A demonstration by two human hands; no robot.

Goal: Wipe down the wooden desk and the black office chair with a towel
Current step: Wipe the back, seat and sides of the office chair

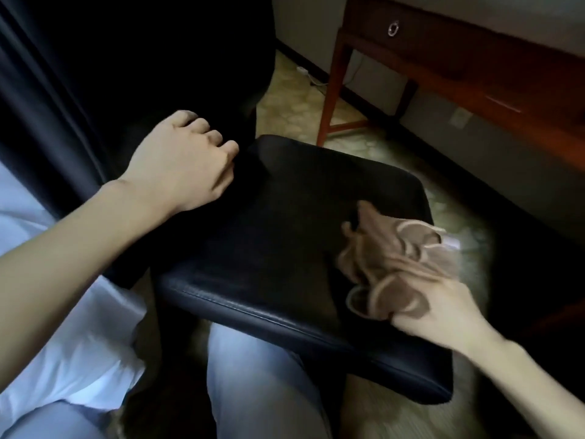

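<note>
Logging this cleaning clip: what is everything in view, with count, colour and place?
office chair: one, black, centre
towel: one, tan, bunched on seat's right side
desk: one, reddish wood, upper right
ring pull: one, silver, desk drawer
curtain: one, dark, left
bedding: one, white, lower left
carpet: one, yellowish patterned, under chair
wall socket: one, pale, below desk
trousers: one pair, pale grey-blue, bottom centre
left hand: one, grips chair by seat
right hand: one, grips towel

Crumpled tan towel with pale piping (395, 258), bunched in the right hand's (443, 312) grip, lies on the padded seat of the black leather office chair (285, 232) beneath the grip; the reddish-brown wooden desk (443, 49) stands well beyond it
</note>
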